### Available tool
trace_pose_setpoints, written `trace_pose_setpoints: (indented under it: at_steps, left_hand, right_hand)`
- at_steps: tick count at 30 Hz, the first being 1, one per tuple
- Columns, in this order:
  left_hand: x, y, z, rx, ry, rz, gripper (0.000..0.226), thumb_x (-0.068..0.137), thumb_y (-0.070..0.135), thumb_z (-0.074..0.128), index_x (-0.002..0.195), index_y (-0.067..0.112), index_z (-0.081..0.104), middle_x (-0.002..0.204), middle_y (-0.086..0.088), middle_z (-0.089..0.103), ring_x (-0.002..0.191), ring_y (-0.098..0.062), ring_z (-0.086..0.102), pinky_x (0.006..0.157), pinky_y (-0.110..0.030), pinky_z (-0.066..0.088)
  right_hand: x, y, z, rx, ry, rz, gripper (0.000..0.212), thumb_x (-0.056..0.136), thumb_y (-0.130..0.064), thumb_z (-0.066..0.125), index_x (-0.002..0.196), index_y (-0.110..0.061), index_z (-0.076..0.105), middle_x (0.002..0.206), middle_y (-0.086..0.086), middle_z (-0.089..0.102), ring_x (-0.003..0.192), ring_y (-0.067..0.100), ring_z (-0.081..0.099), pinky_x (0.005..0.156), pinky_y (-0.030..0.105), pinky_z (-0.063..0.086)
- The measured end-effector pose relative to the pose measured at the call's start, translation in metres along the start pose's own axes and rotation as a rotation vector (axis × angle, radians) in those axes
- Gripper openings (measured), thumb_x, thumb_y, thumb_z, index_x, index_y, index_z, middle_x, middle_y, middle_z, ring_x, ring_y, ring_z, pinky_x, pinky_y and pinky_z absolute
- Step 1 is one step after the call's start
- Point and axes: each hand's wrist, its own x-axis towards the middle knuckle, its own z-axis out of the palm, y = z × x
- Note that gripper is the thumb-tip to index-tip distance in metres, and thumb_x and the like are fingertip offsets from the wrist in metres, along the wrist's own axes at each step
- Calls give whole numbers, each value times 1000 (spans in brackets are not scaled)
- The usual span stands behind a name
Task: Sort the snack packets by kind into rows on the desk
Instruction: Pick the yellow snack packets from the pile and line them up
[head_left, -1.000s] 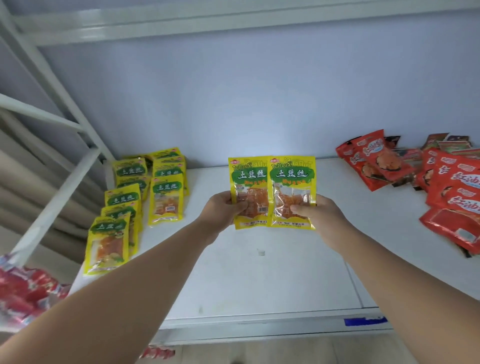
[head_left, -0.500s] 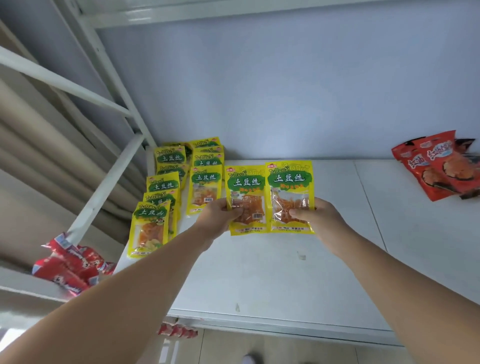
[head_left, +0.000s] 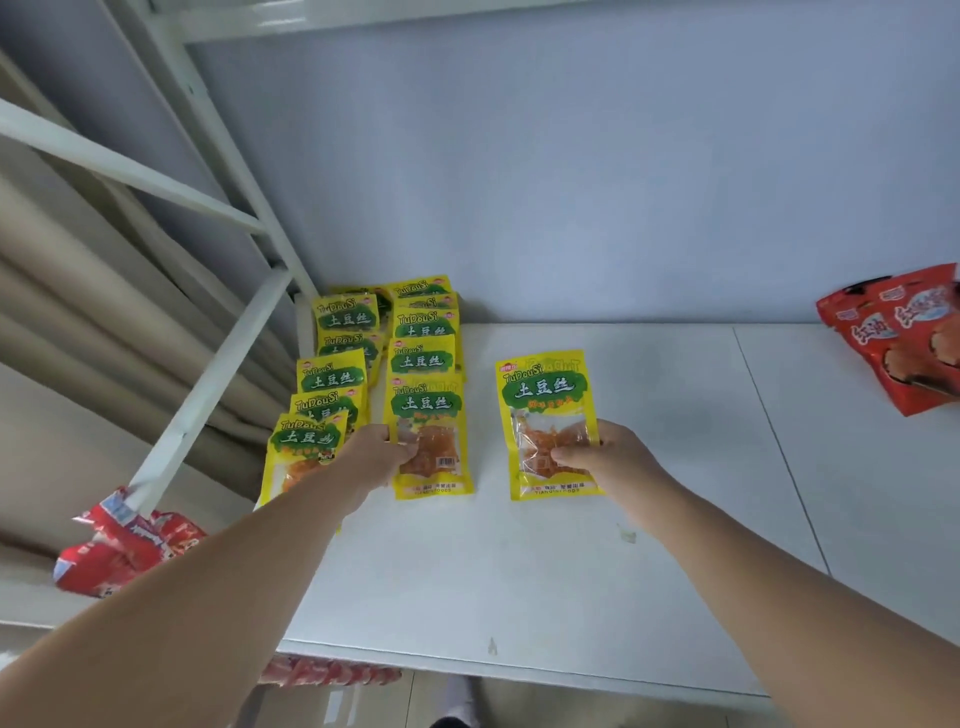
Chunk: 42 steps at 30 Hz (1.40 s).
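Each hand holds one yellow snack packet with a green label. My left hand (head_left: 373, 457) pinches a yellow packet (head_left: 430, 436) at the near end of the second row of the same yellow packets (head_left: 422, 332) on the white desk (head_left: 519, 571). A first row of yellow packets (head_left: 332, 374) lies further left. My right hand (head_left: 608, 462) pinches another yellow packet (head_left: 545, 410) to the right of those rows, apart from them. Red snack packets (head_left: 904, 338) lie at the desk's far right.
A white metal frame (head_left: 208, 374) slants down at the desk's left edge, with a curtain behind it. More red packets (head_left: 124, 545) sit on a lower surface at the left. A blue-grey wall backs the desk. Small scraps lie on the desk near its front.
The two packets were held side by side; now my left hand has carried its packet left and down to the second row, and my right hand's packet stands apart. The view turned left.
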Motion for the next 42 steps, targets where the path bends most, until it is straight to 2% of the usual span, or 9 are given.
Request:
trace_pose_setpoints:
  at_steps: [3, 8, 15, 19, 23, 27, 33, 37, 42]
  left_hand:
    - [24, 1, -1, 36, -31, -23, 20, 96, 19, 71, 105, 2, 69, 94, -17, 66, 79, -25, 57, 72, -35, 44]
    - [57, 10, 2, -25, -79, -18, 23, 96, 17, 71, 112, 2, 65, 112, -22, 71, 106, -36, 69, 94, -49, 58]
    - [78, 17, -4, 71, -106, 71, 17, 97, 22, 68, 107, 9, 64, 88, -10, 64, 71, -20, 55, 60, -28, 41]
    - [81, 19, -21, 210, -69, 130, 20, 96, 28, 68, 103, 11, 61, 87, -9, 64, 65, -18, 56, 49, -25, 36]
    - [81, 19, -37, 277, -37, 177, 30, 103, 37, 52, 95, 9, 59, 74, -8, 58, 58, -22, 52, 46, -24, 33]
    - [81, 17, -44, 374, -53, 145, 16, 99, 10, 47, 94, 4, 61, 77, -9, 57, 62, -24, 53, 45, -25, 34]
    - [72, 28, -45, 405, -73, 179, 5, 98, 7, 47, 98, 9, 52, 72, 2, 42, 60, -11, 41, 52, -20, 33]
    - [67, 31, -49, 408, -42, 165, 28, 97, 5, 46, 119, -6, 60, 73, -2, 43, 69, -24, 48, 48, -26, 32]
    - [55, 25, -53, 334, 0, 185, 38, 97, 4, 38, 131, -6, 52, 92, -16, 59, 60, -15, 42, 46, -25, 30]
  right_hand:
    - [5, -6, 11, 27, 36, 27, 18, 80, -2, 77, 93, -14, 75, 89, 6, 79, 84, 21, 76, 71, 30, 59]
    - [15, -12, 45, -32, 72, 38, 24, 81, -4, 77, 104, -11, 75, 94, 7, 79, 91, 24, 76, 81, 33, 58]
    - [27, -14, 90, -107, 99, 41, 21, 81, -8, 79, 98, -19, 76, 92, 2, 79, 83, 16, 76, 71, 25, 57]
    - [38, -16, 116, -154, 50, 60, 21, 80, -6, 80, 98, -16, 76, 93, 4, 79, 89, 22, 75, 87, 34, 56]
    - [49, -11, 147, -188, -9, 101, 16, 77, -3, 81, 85, -17, 75, 86, 4, 79, 84, 21, 76, 91, 40, 57]
    - [54, -2, 169, -214, 21, 116, 19, 76, 0, 80, 83, -17, 75, 85, 4, 79, 87, 26, 76, 92, 46, 58]
    - [51, 0, 185, -441, 104, 16, 25, 72, -16, 83, 76, -27, 60, 67, -14, 69, 67, 5, 66, 54, 19, 46]
    - [50, 3, 194, -523, 170, 22, 33, 77, -23, 79, 99, -18, 56, 90, -5, 69, 85, 19, 66, 64, 26, 43]
    - [48, 7, 194, -564, 223, 11, 49, 75, -30, 81, 107, -13, 48, 103, 4, 65, 90, 23, 66, 68, 29, 47]
